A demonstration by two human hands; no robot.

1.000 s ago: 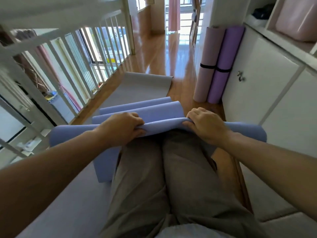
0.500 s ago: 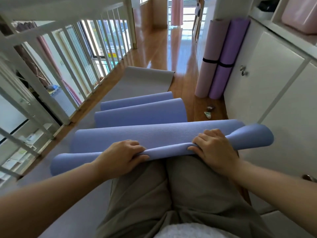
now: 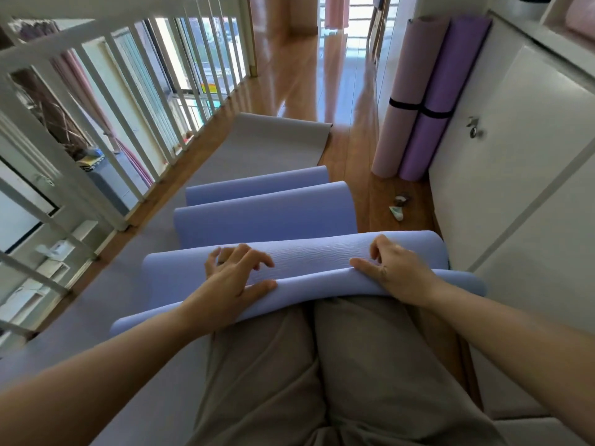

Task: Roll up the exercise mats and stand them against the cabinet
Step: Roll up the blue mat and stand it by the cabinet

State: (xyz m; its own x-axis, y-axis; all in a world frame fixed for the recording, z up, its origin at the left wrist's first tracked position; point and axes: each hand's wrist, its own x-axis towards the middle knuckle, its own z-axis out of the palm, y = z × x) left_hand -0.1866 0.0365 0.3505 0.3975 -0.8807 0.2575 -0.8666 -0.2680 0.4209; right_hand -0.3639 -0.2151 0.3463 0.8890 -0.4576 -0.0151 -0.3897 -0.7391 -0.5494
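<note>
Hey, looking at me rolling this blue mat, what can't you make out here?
All head view:
- Small objects on the floor by the cabinet: too small to identify.
- Pink item on the shelf: cut off by the corner.
- Right hand on the blue mat: fingertips curl under, so grip unclear.
- Grey mat: partly hidden by blue mat and legs.
</note>
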